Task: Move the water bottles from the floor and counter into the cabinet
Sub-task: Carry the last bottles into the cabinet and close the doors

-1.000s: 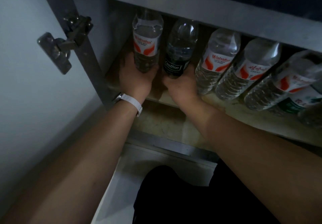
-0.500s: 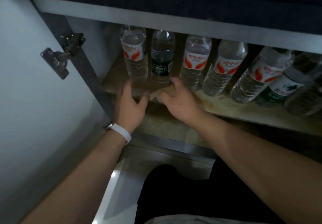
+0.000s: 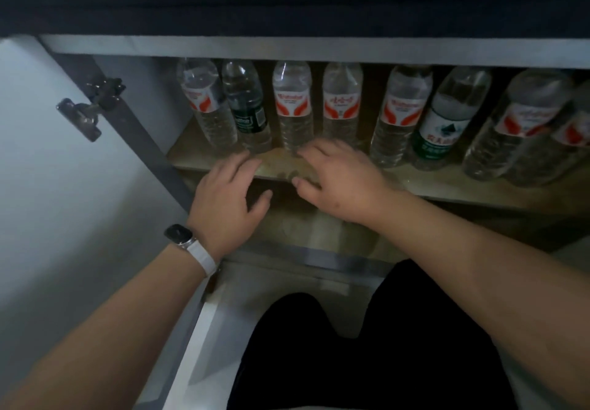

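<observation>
Water bottles [image 3: 292,106] stand upright along cabinet shelf [image 3: 424,183].

Dim, grey-blue light with soft grain throughout. The pale open cabinet door [image 3: 48,186] on the left and the near glossy white floor strip [image 3: 207,329] catch most light. Deep shadow fills the grey-framed cabinet [image 3: 287,50]; the far row of clear plastic water bottles [image 3: 292,106] shows faint glints. Right-edge bottles bow and smear from wide-angle distortion.
</observation>
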